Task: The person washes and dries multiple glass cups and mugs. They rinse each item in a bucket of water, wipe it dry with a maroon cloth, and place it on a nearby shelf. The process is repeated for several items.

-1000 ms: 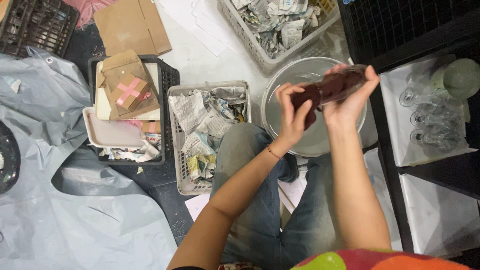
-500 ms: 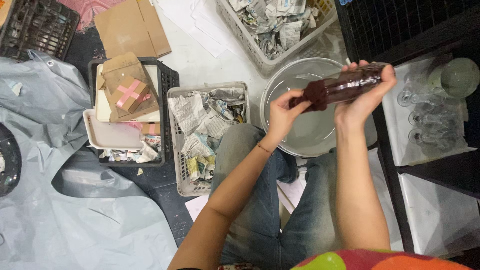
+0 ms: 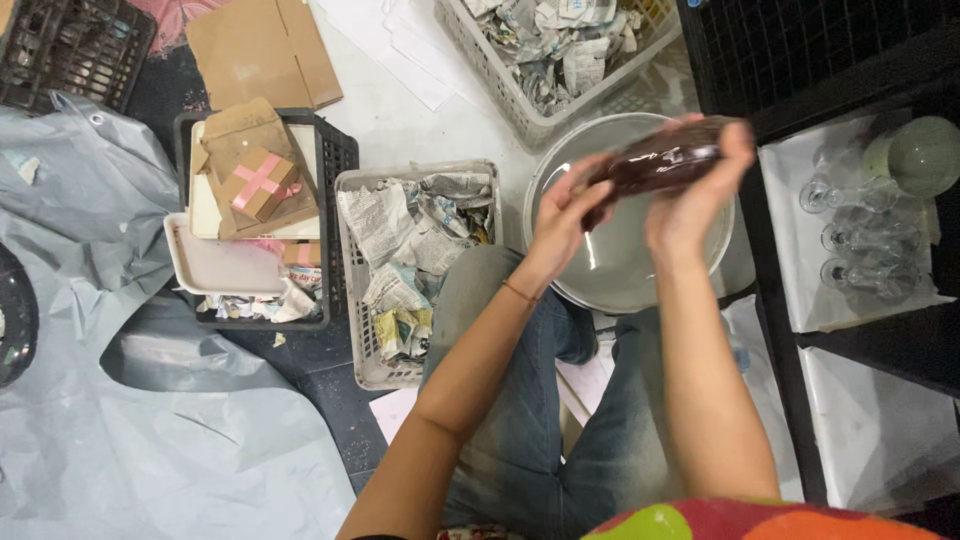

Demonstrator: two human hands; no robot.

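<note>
At the far left lies a grey plastic sheet [image 3: 90, 400] spread over the floor. Right of it, a dark crate [image 3: 330, 160] holds one small brown box with a pink taped cross [image 3: 260, 185], flat cardboard pieces and one white tray [image 3: 215, 265]. Next comes a pale basket [image 3: 352, 300] stuffed with crumpled newspaper; a second pale basket [image 3: 520, 115] of newspaper sits farther off, toward the top. One round metal basin [image 3: 620, 270] of water stands between the knees and the far basket. Over it, the left hand [image 3: 562, 215] curls around the left end of one dark reddish glass [image 3: 665, 162], fingers wrapped on it, while the right hand [image 3: 700, 190] grips its right part from above, closed on it. The glass lies sideways, above the water. At the far right, a white shelf [image 3: 790, 170] carries about four clear stemmed glasses [image 3: 860, 240] and one pale green cup [image 3: 925, 155].
</note>
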